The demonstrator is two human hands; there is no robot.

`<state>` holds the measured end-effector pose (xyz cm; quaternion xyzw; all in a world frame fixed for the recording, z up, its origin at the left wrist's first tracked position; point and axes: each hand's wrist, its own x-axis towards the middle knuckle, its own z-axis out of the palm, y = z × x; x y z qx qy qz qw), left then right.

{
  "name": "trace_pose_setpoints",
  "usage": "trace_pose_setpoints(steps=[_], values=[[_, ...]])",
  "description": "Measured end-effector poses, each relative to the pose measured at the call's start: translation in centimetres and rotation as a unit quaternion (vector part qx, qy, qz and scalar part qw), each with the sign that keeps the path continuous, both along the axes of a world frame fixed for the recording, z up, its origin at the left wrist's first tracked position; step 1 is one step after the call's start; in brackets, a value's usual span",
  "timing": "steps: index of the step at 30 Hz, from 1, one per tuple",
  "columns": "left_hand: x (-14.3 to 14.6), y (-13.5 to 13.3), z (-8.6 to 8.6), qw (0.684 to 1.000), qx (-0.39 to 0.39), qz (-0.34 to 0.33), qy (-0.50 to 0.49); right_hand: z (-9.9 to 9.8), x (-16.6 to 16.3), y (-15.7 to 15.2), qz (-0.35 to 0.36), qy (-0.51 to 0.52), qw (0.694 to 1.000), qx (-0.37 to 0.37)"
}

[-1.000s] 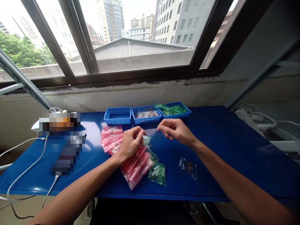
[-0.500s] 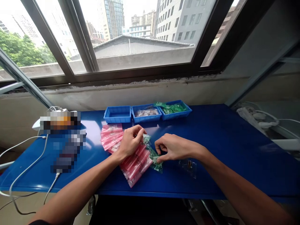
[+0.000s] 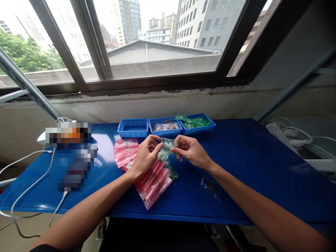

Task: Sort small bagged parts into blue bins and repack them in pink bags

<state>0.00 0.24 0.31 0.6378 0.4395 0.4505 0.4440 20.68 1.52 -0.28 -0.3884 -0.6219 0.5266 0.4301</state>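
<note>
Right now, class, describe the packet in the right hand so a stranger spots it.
On the blue table, look in front of the middle blue bin. There the right hand pinches the greenish packet beside the left hand; unlike the pink packets and green packet below, it is raised.

1 small clear packet [image 3: 167,142], green and white inside, is held up; overlapping pink bags [image 3: 154,182] lie fanned to its near left.

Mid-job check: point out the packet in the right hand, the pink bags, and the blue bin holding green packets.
Packet [image 3: 168,142]: head view, middle of its clear face.
Pink bags [image 3: 154,181]: head view, lower part of the spread.
Blue bin [image 3: 200,130]: head view, front wall.
</note>
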Motion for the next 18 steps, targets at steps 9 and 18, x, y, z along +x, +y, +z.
trace_pose_setpoints(steps=[9,18], values=[[-0.17,-0.11,0.16,1.000,0.012,-0.011,-0.018,0.50,0.29,0.00,-0.018,0.022,0.999,0.015],[-0.13,-0.02,0.26,0.999,-0.014,-0.020,-0.024,0.32,0.36,0.10,-0.025,-0.013,0.999,0.016]])
